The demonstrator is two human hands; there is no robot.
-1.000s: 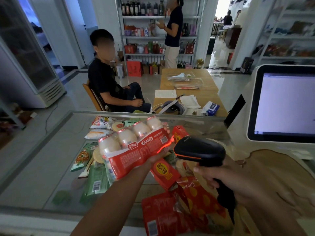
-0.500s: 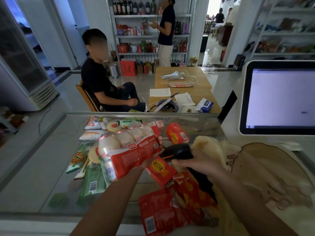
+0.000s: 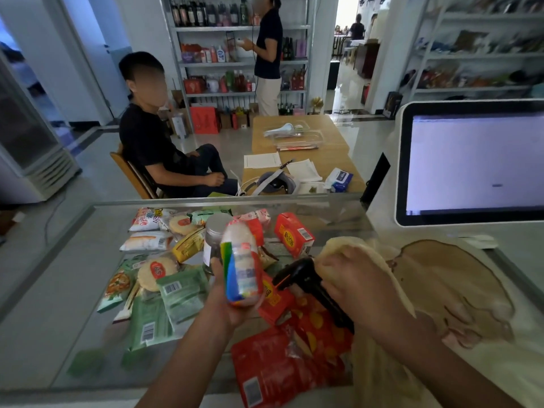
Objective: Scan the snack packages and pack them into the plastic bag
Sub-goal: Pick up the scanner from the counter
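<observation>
Centre frame, the left hand (image 3: 232, 301) grips a shrink-wrapped pack of small white drink bottles (image 3: 241, 269), held end-on above the glass worktop (image 3: 59, 290). Just right of it, the right hand (image 3: 353, 284) is clenched round the handle of a black scanner (image 3: 306, 281), its knuckles against the cream plastic bag (image 3: 382, 266). Loose snack packages (image 3: 176, 290) lie spread over the worktop behind and left of the pack, with a red pouch (image 3: 273, 369) at the bottom centre.
</observation>
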